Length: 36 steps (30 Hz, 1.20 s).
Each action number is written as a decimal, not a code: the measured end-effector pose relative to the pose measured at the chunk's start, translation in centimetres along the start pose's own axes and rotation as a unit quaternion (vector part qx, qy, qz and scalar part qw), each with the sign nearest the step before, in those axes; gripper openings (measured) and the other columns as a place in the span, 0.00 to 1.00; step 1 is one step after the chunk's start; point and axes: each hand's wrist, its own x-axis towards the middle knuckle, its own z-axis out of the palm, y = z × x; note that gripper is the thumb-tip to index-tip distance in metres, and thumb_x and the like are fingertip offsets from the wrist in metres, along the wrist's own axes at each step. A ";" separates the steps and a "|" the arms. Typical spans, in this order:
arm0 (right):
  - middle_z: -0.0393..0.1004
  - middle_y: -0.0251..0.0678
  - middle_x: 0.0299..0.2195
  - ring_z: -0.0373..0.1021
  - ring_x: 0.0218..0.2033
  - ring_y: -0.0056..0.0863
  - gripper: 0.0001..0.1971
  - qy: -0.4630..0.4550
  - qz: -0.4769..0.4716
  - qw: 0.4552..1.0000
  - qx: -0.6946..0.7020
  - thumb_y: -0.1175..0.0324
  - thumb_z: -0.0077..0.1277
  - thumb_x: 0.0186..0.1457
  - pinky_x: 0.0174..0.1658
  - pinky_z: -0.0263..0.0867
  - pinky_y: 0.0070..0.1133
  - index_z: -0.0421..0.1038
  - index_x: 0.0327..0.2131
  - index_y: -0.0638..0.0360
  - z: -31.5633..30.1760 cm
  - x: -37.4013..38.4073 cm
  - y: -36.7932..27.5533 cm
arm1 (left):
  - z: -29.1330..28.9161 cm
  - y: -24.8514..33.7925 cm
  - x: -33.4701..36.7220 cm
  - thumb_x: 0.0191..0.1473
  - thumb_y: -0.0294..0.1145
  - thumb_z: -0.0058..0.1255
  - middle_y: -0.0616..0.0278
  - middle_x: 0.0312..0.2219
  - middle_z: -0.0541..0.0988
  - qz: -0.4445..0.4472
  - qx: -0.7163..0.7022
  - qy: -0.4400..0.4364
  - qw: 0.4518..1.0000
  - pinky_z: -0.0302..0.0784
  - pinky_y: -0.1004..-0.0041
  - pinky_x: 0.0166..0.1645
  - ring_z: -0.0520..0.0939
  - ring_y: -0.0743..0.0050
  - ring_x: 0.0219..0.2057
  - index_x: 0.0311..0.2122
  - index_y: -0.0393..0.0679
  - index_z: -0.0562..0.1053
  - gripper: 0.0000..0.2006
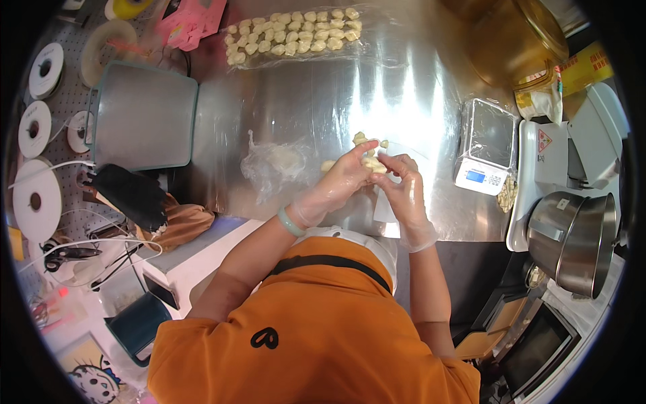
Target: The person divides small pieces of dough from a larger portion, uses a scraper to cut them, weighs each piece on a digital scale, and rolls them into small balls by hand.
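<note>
In clear thin gloves, my left hand (343, 178) and my right hand (405, 192) meet over the steel table. Between their fingertips they pinch a small pale dough piece (373, 164). Just beyond the fingers lies another dough lump (360, 139), partly covered by my left hand. A further pale bit (328, 165) shows beside the left knuckles. Under my right hand is a white sheet (385, 207), mostly hidden. To the left sits a crumpled clear plastic bag (272, 161); its contents are hard to make out.
Rows of dough pieces (289, 37) rest on plastic film at the far edge. A film-wrapped digital scale (479, 176) stands right, near a steel bowl (548, 232) and a large golden pot (518, 44). A translucent teal-rimmed lid or tray (145, 114) is at left.
</note>
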 end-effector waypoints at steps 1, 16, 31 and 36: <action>0.72 0.38 0.34 0.66 0.36 0.29 0.15 -0.001 0.000 1.000 -0.031 0.76 0.61 0.42 0.41 0.64 0.24 0.76 0.38 0.67 0.1 0.0 0.3 | -0.3 -0.2 0.1 0.58 0.26 0.45 0.56 0.45 0.72 -0.012 -0.068 -0.029 0.997 0.71 0.78 0.50 0.74 0.75 0.46 0.62 0.36 0.50 0.29; 0.74 0.36 0.33 0.69 0.30 0.20 0.15 0.048 0.001 0.988 0.149 0.77 0.59 0.45 0.36 0.66 0.17 0.74 0.40 0.64 -2.1 -0.4 -1.1 | 2.6 2.2 0.9 0.58 0.26 0.44 0.57 0.51 0.71 0.012 0.062 -0.036 0.997 0.65 0.73 0.57 0.71 0.73 0.52 0.59 0.35 0.59 0.24; 0.78 0.39 0.26 0.71 0.27 0.21 0.13 0.301 0.068 0.948 -0.081 0.67 0.59 0.50 0.31 0.66 0.19 0.76 0.36 0.66 -24.4 7.4 11.8 | 1.4 2.2 -0.9 0.60 0.35 0.38 0.49 0.58 0.61 -0.046 0.105 -0.039 0.993 0.61 0.65 0.61 0.67 0.60 0.57 0.61 0.36 0.54 0.26; 0.78 0.47 0.35 0.74 0.36 0.36 0.23 0.214 0.100 0.946 -0.220 0.55 0.54 0.54 0.42 0.67 0.27 0.74 0.44 0.66 -25.3 8.5 12.8 | 1.2 2.1 -1.6 0.61 0.36 0.38 0.49 0.55 0.66 -0.022 0.090 -0.003 0.996 0.64 0.66 0.59 0.70 0.61 0.55 0.59 0.35 0.59 0.24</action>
